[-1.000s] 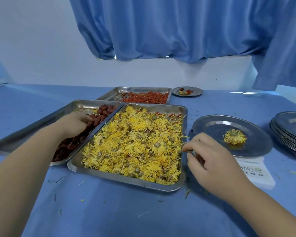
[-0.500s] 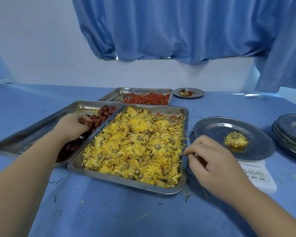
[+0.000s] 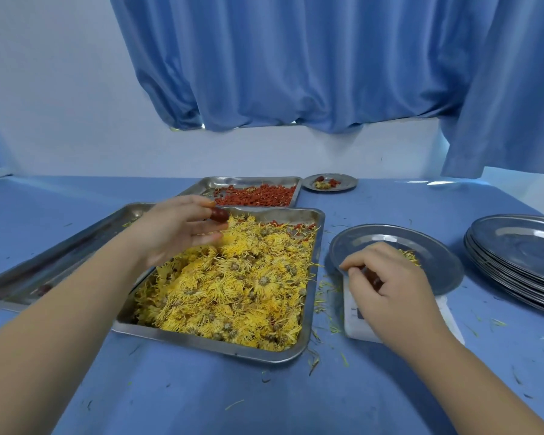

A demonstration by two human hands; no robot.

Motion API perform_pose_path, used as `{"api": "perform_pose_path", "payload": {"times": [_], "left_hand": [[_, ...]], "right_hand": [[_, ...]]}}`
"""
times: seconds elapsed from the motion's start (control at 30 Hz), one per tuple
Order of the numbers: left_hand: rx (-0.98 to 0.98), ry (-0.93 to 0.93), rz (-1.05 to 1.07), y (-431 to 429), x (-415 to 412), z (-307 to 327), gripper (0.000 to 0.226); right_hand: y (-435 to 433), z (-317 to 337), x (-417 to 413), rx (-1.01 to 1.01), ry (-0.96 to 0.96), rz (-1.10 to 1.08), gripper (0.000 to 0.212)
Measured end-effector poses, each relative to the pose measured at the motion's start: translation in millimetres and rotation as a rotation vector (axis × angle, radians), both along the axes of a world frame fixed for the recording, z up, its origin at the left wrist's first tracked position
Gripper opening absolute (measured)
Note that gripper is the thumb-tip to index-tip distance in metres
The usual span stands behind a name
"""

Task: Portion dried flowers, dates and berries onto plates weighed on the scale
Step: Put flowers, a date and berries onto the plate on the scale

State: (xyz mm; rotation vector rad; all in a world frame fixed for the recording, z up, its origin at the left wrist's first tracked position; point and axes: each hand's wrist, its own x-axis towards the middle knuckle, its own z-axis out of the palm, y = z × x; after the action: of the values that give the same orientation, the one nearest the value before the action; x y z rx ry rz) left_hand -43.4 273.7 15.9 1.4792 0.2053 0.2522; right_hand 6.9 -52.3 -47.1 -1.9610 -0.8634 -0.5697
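Blue curtain [image 3: 296,58] up at the back, white wall under it, blue table [image 3: 264,403] down in front. Three metal trays on the table. Flower tray [image 3: 310,309] in the middle and nearest, heaped with yellow flowers [image 3: 233,284]. Date tray [image 3: 60,262] touching its left side, partly hidden by the arm. Berry tray [image 3: 248,181] just behind, holding red berries [image 3: 258,196]. A few more red berries in the far corner of the flower tray too.

Left hand [image 3: 176,233] up over the far left corner of the flower tray. Thumb and first finger pinching a date [image 3: 218,214]. Other fingers loosely bent below, tips close to the flowers.

White scale [image 3: 355,321] just right of the flower tray, with a round plate [image 3: 437,246] on top. Single flower [image 3: 410,256] on the plate, half hidden behind the right hand [image 3: 387,287]. Right hand at the near left rim of the plate, above the scale, fingers curled in and pinching a small dark red thing [image 3: 374,279]. Too hidden to tell what it is.

Stack [image 3: 515,262] of bare plates off to the right. Small plate [image 3: 343,186] at the back, beside the berry tray, with a little mix of yellow and red on it. Loose petals scattered on the table near the scale.
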Motion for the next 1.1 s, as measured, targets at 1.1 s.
{"api": "perform_pose_path", "payload": {"times": [1.1], "left_hand": [[0.997, 0.008, -0.104, -106, 135, 1, 0.010]], "right_hand": [[-11, 75, 72, 0.043, 0.448, 0.087, 0.018]]}}
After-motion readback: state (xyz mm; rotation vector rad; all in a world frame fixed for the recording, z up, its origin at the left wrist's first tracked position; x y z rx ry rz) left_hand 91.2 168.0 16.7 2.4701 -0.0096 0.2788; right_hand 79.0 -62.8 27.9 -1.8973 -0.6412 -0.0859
